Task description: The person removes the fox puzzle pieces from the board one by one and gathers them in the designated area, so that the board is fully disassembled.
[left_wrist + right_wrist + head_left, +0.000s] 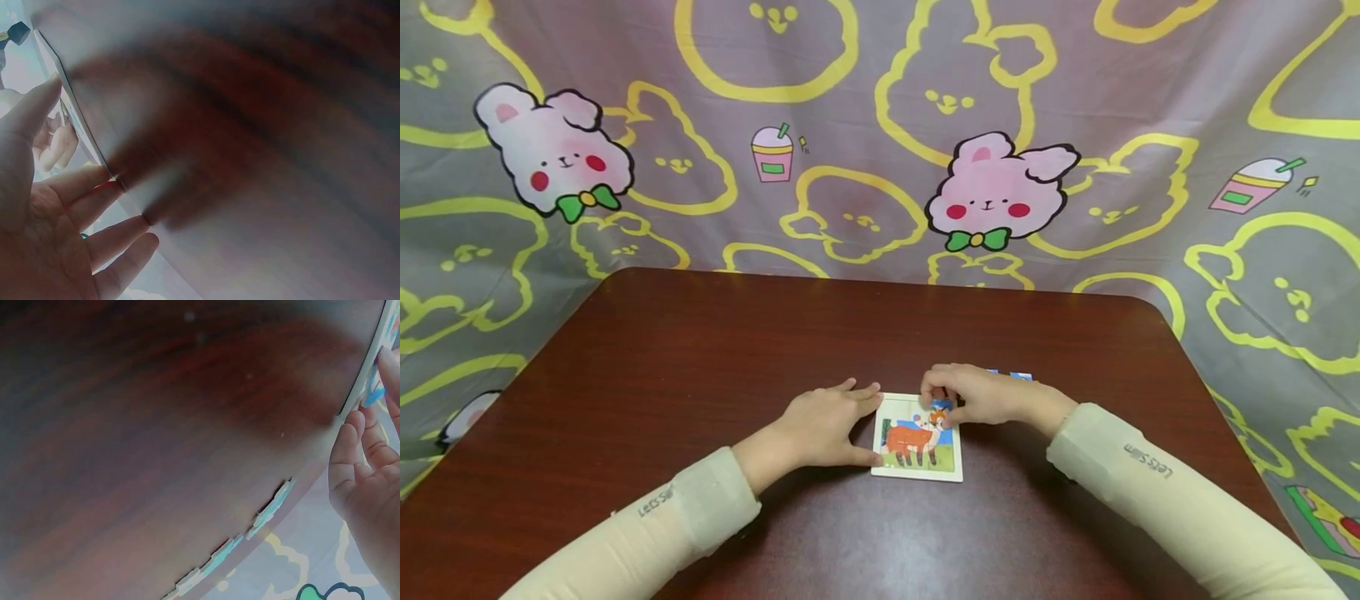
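Observation:
A small square jigsaw puzzle board (919,476) with a pale rim lies on the table, showing an orange deer (912,439) on grass. My left hand (823,427) rests at its left side, fingers spread and fairly straight, with thumb and fingertips at the rim. Over the upper right corner, my right hand (981,393) pinches a puzzle piece with blue on it (374,395) between thumb and fingers. The piece overlaps the picture by the deer's head. A bare pale patch of the board shows along the top, left of the right hand's fingers.
Several loose puzzle pieces (272,510) with blue on them lie on the brown table (700,358) beyond my right wrist, partly hidden by it in the head view. A patterned cloth curtain (850,108) hangs behind the table and along both sides.

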Demonstrator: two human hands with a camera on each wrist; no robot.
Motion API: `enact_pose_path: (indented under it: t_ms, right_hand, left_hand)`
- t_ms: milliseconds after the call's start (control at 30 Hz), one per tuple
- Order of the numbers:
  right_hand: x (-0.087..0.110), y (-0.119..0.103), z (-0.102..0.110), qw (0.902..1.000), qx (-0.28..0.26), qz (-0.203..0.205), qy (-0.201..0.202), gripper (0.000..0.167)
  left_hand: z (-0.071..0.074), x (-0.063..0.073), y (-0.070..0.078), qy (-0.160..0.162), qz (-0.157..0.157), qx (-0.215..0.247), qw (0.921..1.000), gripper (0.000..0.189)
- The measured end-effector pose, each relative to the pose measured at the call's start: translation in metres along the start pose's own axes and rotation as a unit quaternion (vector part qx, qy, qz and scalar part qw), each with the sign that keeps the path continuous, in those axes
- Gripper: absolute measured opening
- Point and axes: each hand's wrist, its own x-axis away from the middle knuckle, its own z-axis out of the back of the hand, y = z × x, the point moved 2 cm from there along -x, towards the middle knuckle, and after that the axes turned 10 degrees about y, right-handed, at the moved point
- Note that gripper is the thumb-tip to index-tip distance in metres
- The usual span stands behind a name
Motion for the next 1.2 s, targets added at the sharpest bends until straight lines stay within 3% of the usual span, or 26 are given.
enact_pose_path:
  t_ms: [533, 833, 1200]
  right_hand:
    - [0.001, -0.006, 0.004, 0.9958, -0.085, -0.025, 0.023, 0.020]
    - [0.008, -0.003, 0.014, 0.9957, -0.063, -0.023, 0.064, 0.020]
    - [0.030, 0.008, 0.036, 0.9926, -0.043, -0.053, 0.101, 0.018]
  left_hand:
    - [0.002, 0.000, 0.001, -0.005, 0.001, 0.002, 1.0000, 0.085]
    - [0.002, 0.000, 0.001, -0.001, -0.003, 0.004, 1.0000, 0.084]
    - [0.003, 0.001, 0.002, -0.003, -0.003, 0.004, 1.0000, 0.085]
